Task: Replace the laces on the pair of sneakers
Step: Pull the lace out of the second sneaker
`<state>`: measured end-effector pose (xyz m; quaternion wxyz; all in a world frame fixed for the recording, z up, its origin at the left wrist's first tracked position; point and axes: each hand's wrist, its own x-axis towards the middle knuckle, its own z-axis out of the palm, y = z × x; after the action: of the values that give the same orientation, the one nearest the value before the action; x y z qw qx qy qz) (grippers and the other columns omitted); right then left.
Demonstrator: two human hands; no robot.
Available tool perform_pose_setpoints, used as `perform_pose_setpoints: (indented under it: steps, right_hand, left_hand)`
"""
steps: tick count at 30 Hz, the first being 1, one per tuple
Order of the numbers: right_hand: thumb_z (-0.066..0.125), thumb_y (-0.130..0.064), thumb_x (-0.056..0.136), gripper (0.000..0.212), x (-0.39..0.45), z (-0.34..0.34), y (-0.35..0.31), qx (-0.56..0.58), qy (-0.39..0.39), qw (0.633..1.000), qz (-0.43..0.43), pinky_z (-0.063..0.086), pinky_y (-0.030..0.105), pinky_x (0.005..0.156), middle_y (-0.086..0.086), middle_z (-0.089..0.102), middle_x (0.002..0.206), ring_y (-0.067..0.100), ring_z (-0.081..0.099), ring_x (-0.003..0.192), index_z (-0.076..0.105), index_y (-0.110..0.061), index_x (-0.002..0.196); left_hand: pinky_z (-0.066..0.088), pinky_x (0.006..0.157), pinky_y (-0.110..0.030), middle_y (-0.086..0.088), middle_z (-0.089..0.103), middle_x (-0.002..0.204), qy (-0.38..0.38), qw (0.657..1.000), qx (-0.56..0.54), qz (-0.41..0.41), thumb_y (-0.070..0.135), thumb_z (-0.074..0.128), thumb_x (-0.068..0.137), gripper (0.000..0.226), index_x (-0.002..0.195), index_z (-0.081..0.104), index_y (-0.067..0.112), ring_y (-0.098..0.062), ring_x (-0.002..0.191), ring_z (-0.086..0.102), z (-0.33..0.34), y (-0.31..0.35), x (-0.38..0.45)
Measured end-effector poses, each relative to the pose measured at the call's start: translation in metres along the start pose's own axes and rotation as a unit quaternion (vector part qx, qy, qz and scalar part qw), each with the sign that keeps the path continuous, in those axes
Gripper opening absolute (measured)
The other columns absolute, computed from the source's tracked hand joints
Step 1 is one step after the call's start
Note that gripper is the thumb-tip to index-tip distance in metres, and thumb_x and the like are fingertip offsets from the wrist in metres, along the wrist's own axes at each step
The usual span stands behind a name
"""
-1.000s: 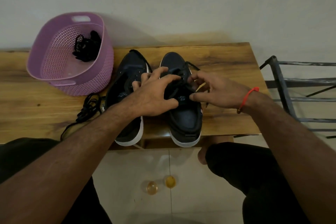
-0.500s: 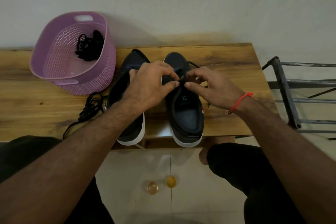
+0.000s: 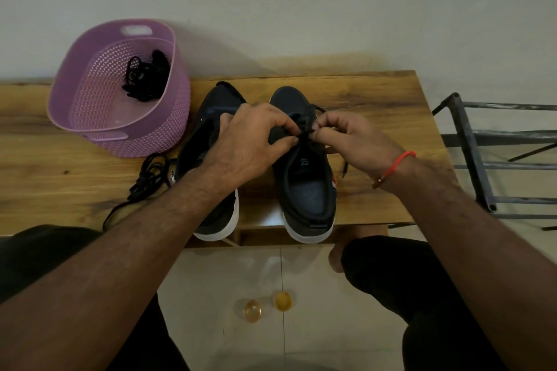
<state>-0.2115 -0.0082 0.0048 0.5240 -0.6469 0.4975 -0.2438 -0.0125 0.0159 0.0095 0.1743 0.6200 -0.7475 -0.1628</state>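
Two dark navy sneakers with white soles stand side by side on the wooden table, toes toward the wall. My left hand reaches over the left sneaker and pinches the black lace at the eyelets of the right sneaker. From the other side, my right hand pinches the same lace; one loose end hangs down past the shoe's right side. A bundle of black laces lies on the table left of the sneakers.
A purple perforated basket at the table's back left holds another black lace bundle. A grey metal rack stands to the right of the table. Two small amber objects lie on the tiled floor below, between my knees.
Both hands moved up from the shoe's tongue to the eyelets and closed in together, fingertips now meeting on the lace. The sneakers have not shifted.
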Motion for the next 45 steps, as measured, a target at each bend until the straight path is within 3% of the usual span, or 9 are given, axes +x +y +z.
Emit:
perform_pose_setpoints:
  steps: [8, 12, 16, 22, 24, 26, 30, 37, 45]
  right_hand:
    - [0.062, -0.016, 0.095, 0.006, 0.0, -0.001, -0.001, 0.046, -0.018, 0.998, 0.029, 0.05, 0.038, 0.088, 0.003, 0.065, 0.093, 0.016, 0.061, 0.091, 0.067, -0.014, 0.094]
    - [0.06, -0.016, 0.095, 0.009, 0.001, -0.001, -0.001, 0.048, -0.018, 0.998, 0.032, 0.047, 0.037, 0.086, 0.003, 0.063, 0.092, 0.017, 0.058, 0.09, 0.065, -0.017, 0.088]
    - [0.059, -0.019, 0.095, 0.01, 0.0, -0.003, 0.0, 0.051, -0.023, 0.998, 0.036, 0.048, 0.036, 0.087, 0.0, 0.065, 0.091, 0.014, 0.06, 0.09, 0.066, -0.018, 0.087]
    - [0.06, -0.02, 0.091, 0.01, -0.002, -0.002, -0.003, 0.095, -0.03, 0.994, 0.051, 0.043, 0.048, 0.101, -0.001, 0.066, 0.092, 0.02, 0.06, 0.1, 0.066, -0.018, 0.084]
    - [0.061, -0.024, 0.083, 0.01, -0.004, -0.002, -0.005, 0.138, -0.025, 0.988, 0.059, 0.043, 0.045, 0.098, 0.003, 0.066, 0.096, 0.023, 0.059, 0.1, 0.067, -0.017, 0.083]
    - [0.056, -0.025, 0.082, 0.011, -0.005, -0.003, -0.006, 0.199, -0.023, 0.977, 0.071, 0.042, 0.041, 0.093, 0.007, 0.063, 0.096, 0.024, 0.055, 0.097, 0.062, -0.016, 0.081]
    - [0.047, -0.033, 0.093, 0.029, -0.004, -0.009, -0.009, 0.29, -0.021, 0.952, 0.101, 0.038, 0.045, 0.089, 0.007, 0.059, 0.092, 0.026, 0.048, 0.094, 0.049, -0.021, 0.067]
    - [0.054, -0.055, 0.088, 0.044, 0.003, -0.028, -0.003, 0.492, 0.061, 0.862, 0.11, 0.047, 0.046, 0.089, 0.0, 0.054, 0.073, 0.025, 0.061, 0.082, 0.043, -0.023, 0.059]
    - [0.058, -0.037, 0.09, 0.031, 0.005, -0.046, -0.001, 0.633, 0.213, 0.743, 0.05, 0.054, 0.037, 0.078, 0.0, 0.047, 0.064, 0.022, 0.052, 0.06, 0.052, -0.017, 0.068]
  left_hand:
    - [0.028, 0.101, -0.048, 0.016, 0.057, 0.122, -0.047, 0.998, -0.009, -0.032, 0.044, 0.064, 0.094, 0.007, 0.1, 0.06, 0.046, -0.015, 0.121, 0.045, -0.001, -0.002, 0.001]
    - [0.035, 0.105, -0.046, 0.026, 0.053, 0.089, -0.028, 0.997, -0.042, -0.054, 0.038, 0.06, 0.098, 0.008, 0.094, 0.056, 0.043, -0.006, 0.1, 0.048, 0.0, -0.003, 0.001]
    - [0.047, 0.102, -0.054, 0.02, 0.058, 0.087, -0.068, 0.988, -0.115, -0.083, 0.034, 0.061, 0.096, 0.01, 0.088, 0.056, 0.038, -0.002, 0.085, 0.056, 0.0, 0.001, 0.0]
    - [0.047, 0.08, -0.015, 0.012, 0.059, 0.104, -0.086, 0.98, -0.153, -0.09, 0.033, 0.062, 0.097, 0.012, 0.085, 0.062, 0.038, 0.001, 0.087, 0.057, -0.004, 0.005, 0.002]
    - [0.044, 0.067, -0.01, 0.011, 0.065, 0.098, -0.106, 0.945, -0.268, -0.157, 0.034, 0.059, 0.098, 0.014, 0.09, 0.069, 0.03, 0.006, 0.085, 0.061, -0.007, 0.008, 0.001]
    - [0.04, 0.073, -0.026, 0.008, 0.064, 0.102, -0.134, 0.903, -0.349, -0.213, 0.038, 0.057, 0.094, 0.019, 0.096, 0.071, 0.025, -0.005, 0.092, 0.058, -0.008, 0.01, -0.002]
    - [0.033, 0.073, -0.036, 0.011, 0.057, 0.082, -0.134, 0.838, -0.479, -0.227, 0.049, 0.047, 0.087, 0.029, 0.071, 0.059, 0.028, -0.013, 0.081, 0.044, -0.014, 0.015, -0.002]
    - [0.03, 0.055, -0.029, 0.005, 0.057, 0.083, -0.004, 0.64, -0.717, -0.277, 0.062, 0.051, 0.089, 0.046, 0.072, 0.063, 0.022, -0.011, 0.058, 0.041, -0.039, 0.004, 0.005]
    - [0.029, 0.055, -0.027, 0.004, 0.066, 0.091, 0.151, 0.624, -0.725, -0.25, 0.051, 0.051, 0.096, 0.038, 0.113, 0.061, 0.019, -0.01, 0.057, 0.041, -0.045, 0.002, 0.007]
